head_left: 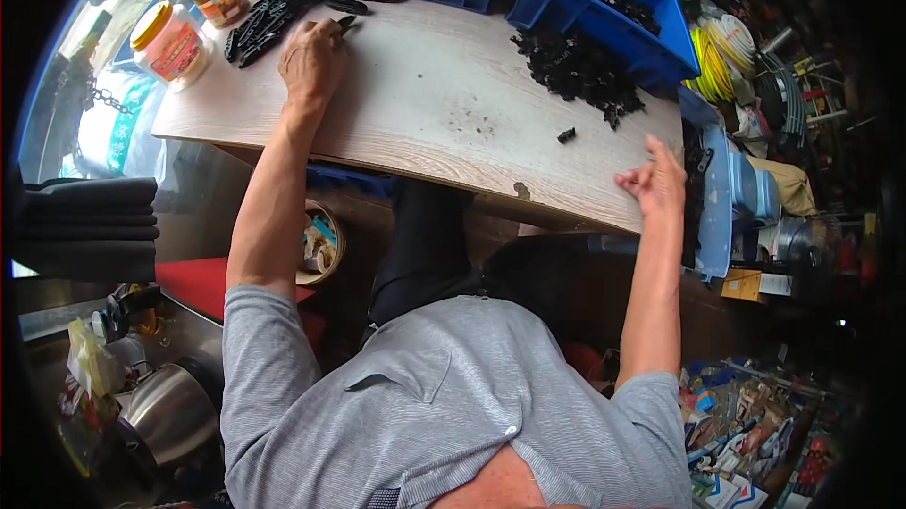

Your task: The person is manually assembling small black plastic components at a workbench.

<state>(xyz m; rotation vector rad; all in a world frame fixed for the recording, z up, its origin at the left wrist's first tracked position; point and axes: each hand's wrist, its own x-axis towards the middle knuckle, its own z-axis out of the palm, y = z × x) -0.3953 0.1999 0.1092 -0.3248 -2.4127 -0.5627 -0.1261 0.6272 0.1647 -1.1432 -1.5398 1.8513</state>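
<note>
Left hand (311,58) pinches a black part (348,23) beside the far-left pile (267,26). Right hand (658,179) is released, fingers loose, at the right of the counter (396,94), near a clip (566,135).

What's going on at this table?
A person in a grey short-sleeved shirt sits at a pale wood-grain table. The left hand is at a slim black piece, beside a heap of long black pieces; its exact grip is hard to see. The right hand, seemingly empty, is by the table's right front edge. One small black piece lies apart from a pile of small black pieces before a blue plastic bin.
</note>
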